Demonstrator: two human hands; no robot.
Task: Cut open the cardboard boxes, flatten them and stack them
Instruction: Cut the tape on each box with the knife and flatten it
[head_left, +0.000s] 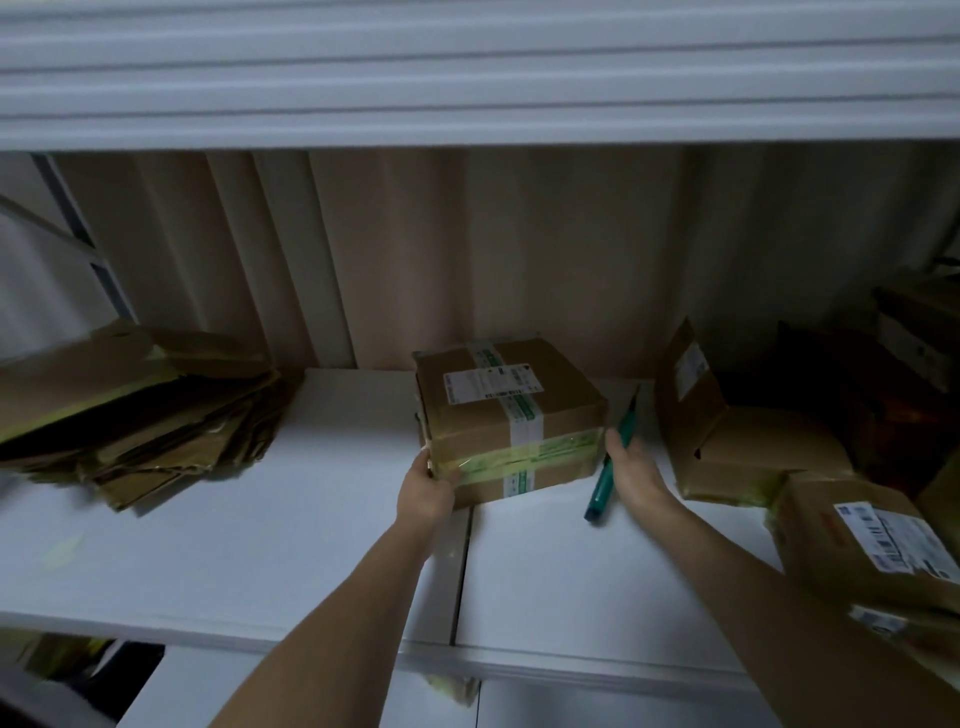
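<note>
Sealed brown cardboard box (511, 415) with green-white tape sits at frame centre on white bench (311, 519). Left hand (423, 493) grips its lower-left corner; right hand (636, 470), fingers straight, touches its right side. Teal cutter (605, 480) lies beside. Flattened cardboard stack (135, 415) at left

I'm seeing a white shelf (322, 525) carrying a flattened cardboard stack (140, 415), a taped box (509, 415), a green cutter (610, 467) and opened boxes (737, 441) at right.
</note>
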